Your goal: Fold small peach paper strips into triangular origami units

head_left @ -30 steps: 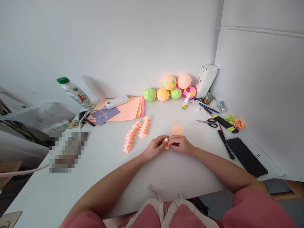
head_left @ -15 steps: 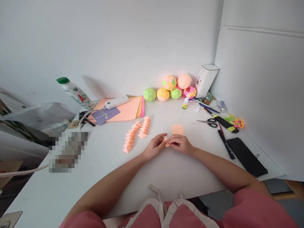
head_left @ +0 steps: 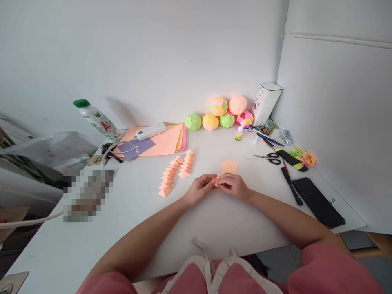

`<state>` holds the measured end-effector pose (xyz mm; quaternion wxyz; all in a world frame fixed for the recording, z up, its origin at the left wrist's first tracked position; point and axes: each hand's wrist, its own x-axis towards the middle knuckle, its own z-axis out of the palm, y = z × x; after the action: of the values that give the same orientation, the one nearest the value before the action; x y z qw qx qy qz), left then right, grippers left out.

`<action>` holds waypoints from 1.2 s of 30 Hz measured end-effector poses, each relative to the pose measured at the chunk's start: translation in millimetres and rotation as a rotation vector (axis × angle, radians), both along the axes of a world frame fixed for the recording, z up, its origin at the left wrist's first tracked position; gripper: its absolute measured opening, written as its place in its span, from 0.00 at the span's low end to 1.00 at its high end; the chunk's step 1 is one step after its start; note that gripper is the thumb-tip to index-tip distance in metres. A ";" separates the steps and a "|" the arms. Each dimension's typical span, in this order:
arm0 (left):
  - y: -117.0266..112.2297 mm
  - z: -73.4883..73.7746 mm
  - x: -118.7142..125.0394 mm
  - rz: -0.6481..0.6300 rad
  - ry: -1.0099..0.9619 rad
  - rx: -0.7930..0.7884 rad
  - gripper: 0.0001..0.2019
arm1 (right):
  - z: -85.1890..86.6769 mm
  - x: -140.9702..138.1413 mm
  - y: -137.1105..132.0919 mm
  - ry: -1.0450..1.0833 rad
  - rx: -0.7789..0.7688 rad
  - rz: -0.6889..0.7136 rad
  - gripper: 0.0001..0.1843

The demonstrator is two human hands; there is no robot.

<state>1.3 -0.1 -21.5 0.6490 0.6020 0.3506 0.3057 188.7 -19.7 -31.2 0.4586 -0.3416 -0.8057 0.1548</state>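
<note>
A small folded piece of orange paper [head_left: 216, 179] is pinched between my two hands, just above the white table. My left hand [head_left: 199, 188] grips its left side with thumb and fingers. From the right, my right hand [head_left: 233, 185] closes on its edge; the fingers partly cover it. Right behind my right hand lies a small stack of square orange paper [head_left: 229, 166]. To the left of my left hand stand two rows of folded orange paper pieces, a longer row [head_left: 167, 178] and a shorter row [head_left: 185, 164].
Several faceted paper balls [head_left: 226, 112] sit along the wall beside a glue bottle [head_left: 239, 132]. Scissors [head_left: 269, 157], a utility knife [head_left: 290, 159], a black marker [head_left: 291, 185] and a black phone [head_left: 318, 202] lie right. Left are coloured sheets [head_left: 165, 143], a power bank [head_left: 151, 131] and a bottle [head_left: 98, 119].
The orange paper between my fingers has changed its shape and tilt, showing more folds now. My hands have shifted only slightly; everything else stays in place.
</note>
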 end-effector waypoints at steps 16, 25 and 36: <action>0.2 0.4 -2.8 -0.015 -0.059 0.006 0.11 | 2.0 2.8 2.4 0.146 -0.286 0.072 0.07; 0.7 -5.2 -0.8 0.020 -0.030 0.227 0.09 | 9.3 0.8 -1.8 0.181 -0.357 -0.002 0.07; 0.6 -2.1 1.9 0.000 0.005 0.234 0.09 | 10.9 1.9 -2.8 0.269 -0.587 0.023 0.07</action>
<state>3.2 0.5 -23.5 0.5733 0.6744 0.3141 0.3434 190.6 -22.4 -20.4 0.4411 -0.4266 -0.6627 0.4293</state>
